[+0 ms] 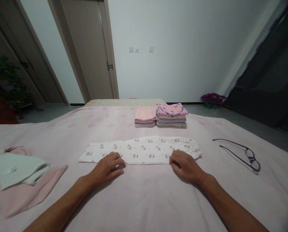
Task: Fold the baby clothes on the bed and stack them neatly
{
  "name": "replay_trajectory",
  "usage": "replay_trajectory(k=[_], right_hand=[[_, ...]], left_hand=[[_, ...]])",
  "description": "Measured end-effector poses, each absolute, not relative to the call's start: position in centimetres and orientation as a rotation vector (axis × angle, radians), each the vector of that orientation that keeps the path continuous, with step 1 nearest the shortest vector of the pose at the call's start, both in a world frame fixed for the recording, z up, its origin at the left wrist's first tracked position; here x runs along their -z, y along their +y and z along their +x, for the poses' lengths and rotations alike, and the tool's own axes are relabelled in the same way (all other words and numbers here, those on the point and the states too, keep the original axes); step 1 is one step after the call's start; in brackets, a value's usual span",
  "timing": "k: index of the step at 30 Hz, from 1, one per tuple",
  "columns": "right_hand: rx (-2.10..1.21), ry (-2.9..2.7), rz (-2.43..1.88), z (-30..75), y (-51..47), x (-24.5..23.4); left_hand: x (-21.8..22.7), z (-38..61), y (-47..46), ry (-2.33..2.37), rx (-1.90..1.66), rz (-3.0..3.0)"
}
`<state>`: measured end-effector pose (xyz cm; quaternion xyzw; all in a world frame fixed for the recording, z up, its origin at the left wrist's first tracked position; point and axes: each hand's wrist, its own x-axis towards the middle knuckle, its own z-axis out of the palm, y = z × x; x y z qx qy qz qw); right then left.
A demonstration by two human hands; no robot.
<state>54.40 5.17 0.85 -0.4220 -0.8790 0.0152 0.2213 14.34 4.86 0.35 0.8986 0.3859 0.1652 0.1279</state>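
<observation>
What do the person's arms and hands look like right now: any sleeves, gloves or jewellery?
The left arm and right arm are bare to the picture's edge; no sleeves show. The left hand and right hand wear no gloves, and no watch, bracelet or ring is visible.

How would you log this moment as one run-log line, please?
left hand: resting on near edge of white printed folded garment | right hand: fingers at same edge | surface: pink bedspread | aside: black-framed glasses

White cat-print garment [144, 149], folded into a long flat strip across the pink bedspread [144, 199]
</observation>
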Motion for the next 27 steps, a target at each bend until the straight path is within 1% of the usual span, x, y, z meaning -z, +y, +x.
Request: replay_trajectory(k=[3, 6, 9, 11, 18, 22, 27], right_hand=[[-0.107, -2.391, -1.204, 54.5, 5.3, -1.0], [-0.131, -2.306, -1.239, 54.1, 6.2, -1.2], [-0.086, -2.297, -1.141, 52.8, 7.5, -1.5], [-0.086, -2.352, -1.043, 51.4, 8.0, -1.7], [-0.183, -2.582, -0.941, 47.9, 6.0, -1.6], [-0.258, -2.558, -0.957, 48.3, 5.8, -0.8], [-0.410, -2.451, -1.040, 48.5, 6.8, 0.1]], left_hand=[[-0.7, 14.5, 4.9, 1.140, -0.470, 2.515], [-1.1, 15.2, 6.0, 1.290, -0.525, 2.350], [-1.6, 17.2, 8.4, 1.445, -0.684, 2.274], [-2.1, 19.2, 10.6, 1.514, -0.722, 2.277], [-2.7, 25.7, 17.3, 1.686, -0.503, 2.280], [-2.6, 27.2, 18.8, 1.760, -0.388, 2.234], [-3.3, 27.4, 19.3, 1.705, -0.329, 2.221]])
